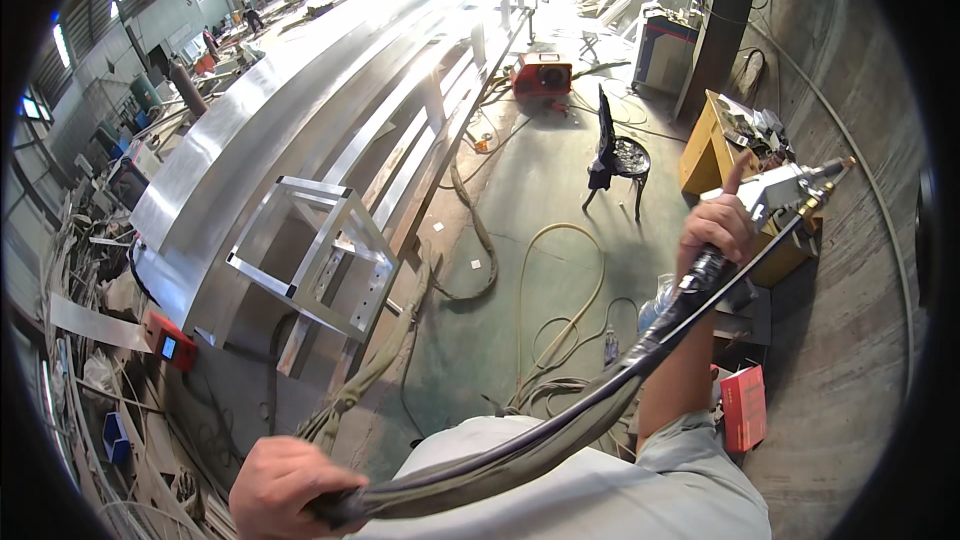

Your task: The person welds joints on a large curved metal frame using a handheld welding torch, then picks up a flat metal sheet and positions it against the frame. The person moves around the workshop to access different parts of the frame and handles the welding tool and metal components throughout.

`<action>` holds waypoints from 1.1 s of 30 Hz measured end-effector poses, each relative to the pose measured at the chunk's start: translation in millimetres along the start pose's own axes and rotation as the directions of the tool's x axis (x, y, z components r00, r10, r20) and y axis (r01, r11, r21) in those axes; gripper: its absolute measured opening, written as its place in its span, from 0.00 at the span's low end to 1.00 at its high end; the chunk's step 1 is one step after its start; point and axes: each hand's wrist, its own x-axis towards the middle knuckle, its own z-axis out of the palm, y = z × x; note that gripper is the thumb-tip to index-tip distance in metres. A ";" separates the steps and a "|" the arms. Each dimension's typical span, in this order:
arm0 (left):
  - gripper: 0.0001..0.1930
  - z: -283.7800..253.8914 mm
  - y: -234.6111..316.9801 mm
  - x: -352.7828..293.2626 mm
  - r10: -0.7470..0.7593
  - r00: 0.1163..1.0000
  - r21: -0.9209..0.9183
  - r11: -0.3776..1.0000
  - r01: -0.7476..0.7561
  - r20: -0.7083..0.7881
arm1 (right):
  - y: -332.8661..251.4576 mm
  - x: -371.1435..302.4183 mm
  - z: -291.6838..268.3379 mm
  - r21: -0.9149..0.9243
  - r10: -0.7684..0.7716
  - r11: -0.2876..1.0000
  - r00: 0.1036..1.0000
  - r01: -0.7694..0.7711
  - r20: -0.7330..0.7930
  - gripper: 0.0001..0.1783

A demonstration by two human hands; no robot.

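My right hand (715,230) is closed round the black, tape-wrapped handle of a welding torch (775,190), its index finger raised. The torch has a silver head and brass-coloured fittings, and points to the upper right. A thin rod-like tube (735,275) runs alongside it. From the handle a thick cable in a green cloth sleeve (540,450) sags across my front. My left hand (290,485), at the lower left, grips the dark end of that sleeved stretch. Further off to the left, a square-tube metal frame (345,315) stands on long, shiny metal panels (235,175).
Hoses (560,340) lie coiled on the green floor. Beyond them stand a black chair (625,155) and a red machine (543,75). At right are a yellow desk (705,145), a red box (743,408) and a concrete wall (850,270). A red device (170,342) sits at left.
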 end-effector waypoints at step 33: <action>0.16 158.3 -100.7 -5.9 -0.633 0.660 -0.859 -0.015 0.512 0.404 | 262.9 -17.6 -183.1 0.006 0.656 0.615 0.507 -0.789 -0.559 0.60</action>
